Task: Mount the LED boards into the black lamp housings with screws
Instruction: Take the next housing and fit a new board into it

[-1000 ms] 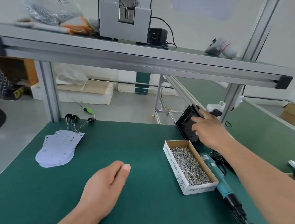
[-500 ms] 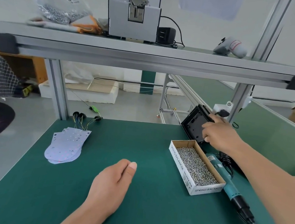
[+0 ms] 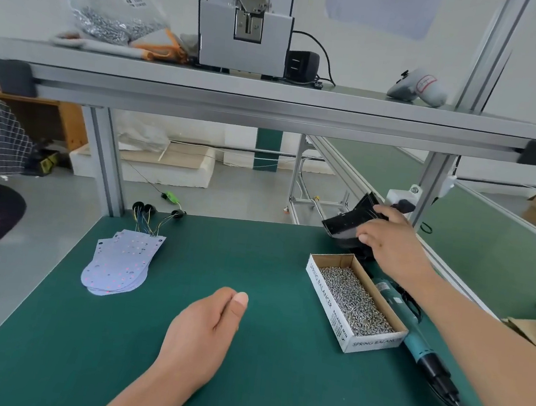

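Observation:
My right hand (image 3: 390, 241) grips a black lamp housing (image 3: 348, 221) at the far right of the green table, tilted and lifted off the stack of housings behind the screw box. A fanned pile of white LED boards (image 3: 120, 265) with coloured wires lies at the far left. An open cardboard box of small silver screws (image 3: 354, 301) stands right of centre. Beside it lies a teal electric screwdriver (image 3: 412, 338). My left hand (image 3: 207, 327) rests on the mat in the middle, fingers loosely curled, holding nothing.
An aluminium shelf (image 3: 272, 102) spans the bench above, carrying a grey screw feeder (image 3: 244, 28), a bag of screws (image 3: 114, 15) and gloves. Two uprights (image 3: 103, 159) stand at the table's far corners. A brown carton (image 3: 534, 333) sits at the right edge.
My right hand has pulled the black housing up and tipped it over toward me, away from the post. My left hand has stayed in place.

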`<state>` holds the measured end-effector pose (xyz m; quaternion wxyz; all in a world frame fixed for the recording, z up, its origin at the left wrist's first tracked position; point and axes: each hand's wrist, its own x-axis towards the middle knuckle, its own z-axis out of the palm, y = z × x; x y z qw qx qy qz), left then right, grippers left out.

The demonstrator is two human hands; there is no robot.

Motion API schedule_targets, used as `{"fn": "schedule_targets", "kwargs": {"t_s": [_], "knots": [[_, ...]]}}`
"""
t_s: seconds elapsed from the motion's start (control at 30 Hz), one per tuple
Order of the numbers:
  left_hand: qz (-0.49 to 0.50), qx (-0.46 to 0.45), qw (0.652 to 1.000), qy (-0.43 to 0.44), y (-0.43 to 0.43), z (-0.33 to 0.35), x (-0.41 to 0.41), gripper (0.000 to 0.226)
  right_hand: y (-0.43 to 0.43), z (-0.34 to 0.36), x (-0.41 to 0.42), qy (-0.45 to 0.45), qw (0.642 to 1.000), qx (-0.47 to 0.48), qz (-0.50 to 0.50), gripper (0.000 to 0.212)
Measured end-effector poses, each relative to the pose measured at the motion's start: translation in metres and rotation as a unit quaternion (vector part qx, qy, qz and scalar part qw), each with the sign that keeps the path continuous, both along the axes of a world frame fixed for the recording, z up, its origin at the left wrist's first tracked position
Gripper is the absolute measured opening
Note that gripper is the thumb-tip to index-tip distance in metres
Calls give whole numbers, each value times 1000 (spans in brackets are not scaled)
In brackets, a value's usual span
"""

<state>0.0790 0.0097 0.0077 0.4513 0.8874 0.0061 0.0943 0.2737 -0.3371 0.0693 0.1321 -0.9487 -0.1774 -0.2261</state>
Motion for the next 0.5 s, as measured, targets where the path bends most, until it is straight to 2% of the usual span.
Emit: {"fn": "schedule_targets", "kwargs": {"t_s": [0.2, 0.33, 0.4, 0.5], "knots": [[8, 2, 1000, 11, 0, 1, 0, 77, 29, -8, -34, -53, 994, 74, 57, 14], [14, 0, 1000, 12, 0, 3, 0, 74, 59, -17, -78, -98, 985, 59, 129, 13], [20, -8, 1000, 7, 0, 2, 0, 65, 75, -19, -103, -122, 979, 46, 156, 12], [45, -28, 998, -12, 0, -3, 3, 38, 96, -25, -141, -137, 972, 20, 191, 19]]}}
